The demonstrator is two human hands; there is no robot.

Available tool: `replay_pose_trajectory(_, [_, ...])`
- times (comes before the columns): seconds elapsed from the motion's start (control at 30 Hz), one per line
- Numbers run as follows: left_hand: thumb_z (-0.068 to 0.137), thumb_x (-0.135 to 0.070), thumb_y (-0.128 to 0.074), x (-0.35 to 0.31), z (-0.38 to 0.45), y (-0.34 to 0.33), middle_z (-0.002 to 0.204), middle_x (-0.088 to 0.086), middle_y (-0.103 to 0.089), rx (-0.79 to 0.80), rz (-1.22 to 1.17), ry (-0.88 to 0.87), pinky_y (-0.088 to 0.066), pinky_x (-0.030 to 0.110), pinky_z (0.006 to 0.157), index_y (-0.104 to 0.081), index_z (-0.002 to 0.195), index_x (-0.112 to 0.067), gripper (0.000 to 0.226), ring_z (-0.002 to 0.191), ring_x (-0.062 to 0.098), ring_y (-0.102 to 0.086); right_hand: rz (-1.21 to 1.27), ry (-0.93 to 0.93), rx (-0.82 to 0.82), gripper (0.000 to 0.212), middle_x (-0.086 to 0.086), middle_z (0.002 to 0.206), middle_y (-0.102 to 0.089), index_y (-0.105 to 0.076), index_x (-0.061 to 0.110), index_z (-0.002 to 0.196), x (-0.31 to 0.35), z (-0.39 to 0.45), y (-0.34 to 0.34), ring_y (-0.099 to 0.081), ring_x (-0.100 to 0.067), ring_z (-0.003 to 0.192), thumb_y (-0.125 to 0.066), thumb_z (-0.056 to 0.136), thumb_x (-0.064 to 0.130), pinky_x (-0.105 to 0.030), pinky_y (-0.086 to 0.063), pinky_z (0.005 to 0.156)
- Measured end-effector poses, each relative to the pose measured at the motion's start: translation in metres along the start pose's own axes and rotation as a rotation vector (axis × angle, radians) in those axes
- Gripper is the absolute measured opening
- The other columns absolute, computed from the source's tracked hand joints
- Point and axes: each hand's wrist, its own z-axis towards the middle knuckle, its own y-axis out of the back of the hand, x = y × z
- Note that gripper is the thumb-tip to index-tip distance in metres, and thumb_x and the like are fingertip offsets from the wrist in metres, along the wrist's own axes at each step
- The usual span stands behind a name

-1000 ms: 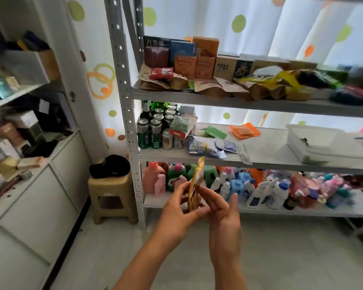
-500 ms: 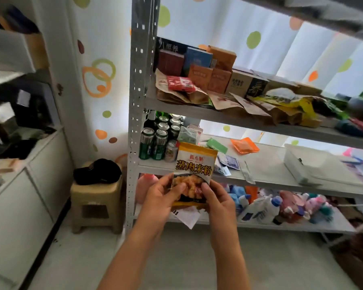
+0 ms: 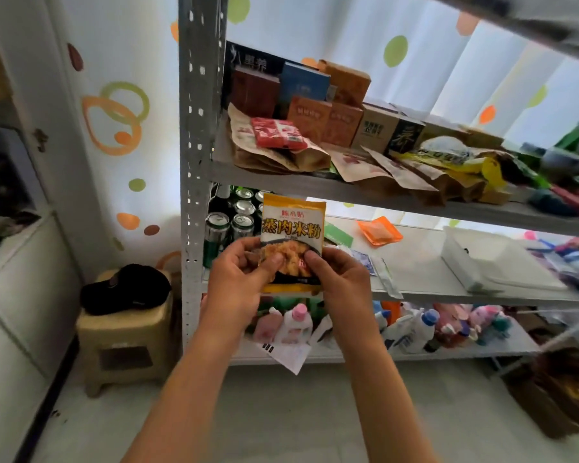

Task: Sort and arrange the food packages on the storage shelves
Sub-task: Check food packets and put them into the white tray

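Head view, landmark: the grey steel upright [image 3: 194,162] of the storage shelves served as the reference for every place below.
Packet, place: a yellow food packet [image 3: 292,228] was held up in the air just right of the upright, in front of the middle shelf [image 3: 415,279] and level with the drink cans [image 3: 229,225] standing at that shelf's left end.
Packet, pose: it stood upright with its printed face toward the camera, long axis vertical, top edge up and only slightly tilted.
Left hand: the left hand [image 3: 236,279] pinched the packet's lower left part, thumb on the front, fingers curled behind.
Right hand: the right hand [image 3: 343,282] pinched the lower right part in the same way, thumb on the front.
Handling, judged: the packet looked light, thin and pliable, with a glossy film that could slip; a pinch by the edge seams seemed the safer hold, since the loose filling would likely shift.
Upper shelf: further right of the upright, boxes [image 3: 310,118] stood behind flat brown pouches [image 3: 271,155].
Lower shelf: below the packet, bottles [image 3: 296,324] crowded together.
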Motion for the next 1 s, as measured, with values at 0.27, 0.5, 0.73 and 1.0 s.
replay_pose_trajectory(0.27, [0.087,-0.025,-0.074,-0.065,0.072,-0.041,0.1,-0.007,-0.07,-0.099,0.197,-0.22,-0.053,0.015,0.069,-0.062,0.115,-0.022,0.031,0.091,0.007,-0.068,-0.19,0.275,-0.003,0.006,0.006,0.081,-0.076,-0.077,0.024,0.091,0.05,0.104,0.006,-0.073,-0.01,0.077,-0.071,0.093,0.024,-0.036,-0.062,0.076])
replay_pose_trajectory(0.5, [0.075,-0.02,-0.086,-0.108,0.125,-0.069,0.128,0.003,-0.056,-0.246,0.519,-0.465,-0.058,0.04,0.088,-0.055,0.129,-0.027,0.063,0.109,0.021,-0.063,-0.28,0.343,0.03,0.023,-0.001,0.073,-0.074,-0.075,0.018,0.075,0.092,0.192,0.001,-0.071,-0.021,0.073,-0.071,0.091,0.033,-0.039,-0.059,0.069])
replay_pose_trajectory(0.73, [0.073,-0.024,-0.087,-0.123,0.168,-0.079,0.104,-0.002,-0.066,-0.213,0.877,-0.506,-0.038,0.01,0.067,-0.076,0.099,-0.016,0.03,0.093,0.013,-0.061,-0.301,0.294,0.127,0.043,-0.003,0.061,-0.06,-0.067,0.008,0.07,0.1,0.247,-0.016,-0.051,-0.014,0.054,-0.061,0.098,0.039,-0.03,-0.04,0.052])
replay_pose_trajectory(1.0, [0.092,-0.029,-0.066,-0.113,0.201,-0.085,0.117,0.009,-0.061,-0.177,1.221,-0.48,-0.041,0.029,0.083,-0.065,0.105,-0.018,0.018,0.109,0.025,-0.056,-0.804,0.346,0.175,0.052,-0.011,0.112,-0.069,-0.071,0.012,0.112,0.085,0.271,-0.014,-0.065,-0.031,0.102,-0.039,0.102,0.052,-0.039,-0.051,0.082])
